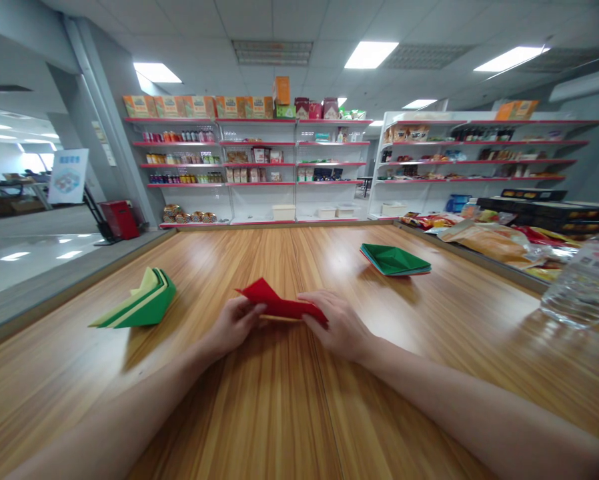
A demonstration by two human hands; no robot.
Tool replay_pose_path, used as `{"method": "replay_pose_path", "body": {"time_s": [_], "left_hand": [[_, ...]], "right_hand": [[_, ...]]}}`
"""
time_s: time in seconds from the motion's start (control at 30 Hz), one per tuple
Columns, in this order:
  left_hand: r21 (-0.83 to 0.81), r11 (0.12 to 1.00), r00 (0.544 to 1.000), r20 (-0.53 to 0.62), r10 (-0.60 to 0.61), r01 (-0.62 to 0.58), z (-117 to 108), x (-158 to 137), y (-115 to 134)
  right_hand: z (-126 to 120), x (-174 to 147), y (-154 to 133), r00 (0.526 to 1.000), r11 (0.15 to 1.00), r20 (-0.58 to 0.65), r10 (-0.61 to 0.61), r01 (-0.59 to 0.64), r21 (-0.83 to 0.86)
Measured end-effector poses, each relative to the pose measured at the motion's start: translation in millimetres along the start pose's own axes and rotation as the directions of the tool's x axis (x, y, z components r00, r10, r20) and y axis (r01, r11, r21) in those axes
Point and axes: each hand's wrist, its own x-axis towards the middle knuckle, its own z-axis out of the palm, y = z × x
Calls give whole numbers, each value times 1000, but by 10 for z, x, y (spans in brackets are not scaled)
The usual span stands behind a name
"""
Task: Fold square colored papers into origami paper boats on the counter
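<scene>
A red piece of folded paper (279, 305) is held just above the middle of the wooden table, with a peak standing up near its left end. My left hand (235, 325) pinches its left end between thumb and fingers. At the right end, my right hand (337, 323) grips the paper, thumb in front and fingers behind. To the left sits a nested stack of green and yellow folded paper boats (147, 303). Farther back on the right lies a stack of folded papers (395, 259), green on top with other colours at the edges. The paper's underside is hidden.
The wooden table (279, 400) has a raised rim along its far side. At the right stand a clear plastic bottle (582, 287), snack packets (489, 243) and dark boxes (539, 212). Stocked shelves (259, 165) line the back; a red box (120, 220) is on the floor at left.
</scene>
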Motion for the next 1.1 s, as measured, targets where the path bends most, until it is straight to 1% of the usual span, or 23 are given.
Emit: {"method": "replay_pose_path", "body": {"time_s": [0.07,0.1,0.13,0.17,0.2,0.27,0.3,0.33,0.37,0.43,0.47,0.5,0.53,0.6,0.67,0.73,0.77,0.83,0.9,0.97,1.0,1.03,1.1], "left_hand": [[-166,983,987,-126,-101,80,-18,8,-8],[-227,970,976,-172,-133,92,-24,16,-14],[-256,961,966,-205,-155,100,-29,26,-23],[-249,962,958,-229,-172,113,-33,37,-33],[-208,968,954,-236,-187,138,-38,47,-44],[-28,978,956,-208,-207,206,-45,61,-74],[108,968,960,-191,-203,226,-48,62,-92],[266,936,965,-186,-185,230,-48,58,-110],[426,878,970,-192,-150,220,-48,51,-126],[680,711,980,-192,-60,177,-42,28,-143],[756,639,986,-163,-31,145,-37,17,-138],[797,595,993,-112,-22,103,-30,6,-122],[813,580,999,-40,-31,50,-23,-2,-95],[805,590,991,117,-63,-57,-6,-12,-17],[787,600,965,245,-90,-144,12,-18,74],[782,591,937,329,-120,-199,29,-23,149],[783,585,926,352,-137,-211,35,-25,175],[784,583,914,370,-166,-211,42,-25,203],[770,605,911,375,-173,-202,41,-19,206],[734,648,907,390,-161,-201,37,-10,197],[715,671,904,399,-156,-199,36,-6,190],[699,689,902,401,-157,-191,38,-4,183],[688,711,908,379,-178,-148,46,-7,167]], "right_hand": [[-39,-7,3,997,997,29,73,-73,-4],[-59,-12,0,995,997,68,70,-71,22],[-76,-15,-5,992,997,113,48,-55,62],[-86,-19,-8,988,994,150,23,-39,106],[-87,-21,-9,984,989,177,7,-33,143],[-59,-24,8,979,983,200,36,-71,168],[-34,-25,25,976,982,201,80,-112,155],[-5,-27,46,972,979,196,132,-159,127],[24,-29,70,965,975,185,184,-203,90],[70,-34,116,951,961,149,270,-275,14],[84,-35,135,944,953,130,303,-304,-13],[92,-34,149,938,945,116,327,-326,-29],[94,-31,159,932,939,112,344,-342,-32],[88,-21,170,922,929,124,367,-370,-4],[76,-11,177,910,916,142,390,-399,41],[63,-8,183,898,900,149,413,-428,85],[55,-9,183,896,894,149,418,-435,108],[35,-14,172,904,891,153,400,-422,165],[9,-17,141,931,902,166,325,-358,243],[-18,-14,86,965,921,191,180,-234,311],[-30,-10,53,972,932,215,91,-160,326],[-41,-5,16,966,942,258,3,-90,325],[-57,4,-57,916,959,382,-123,11,283]]}}
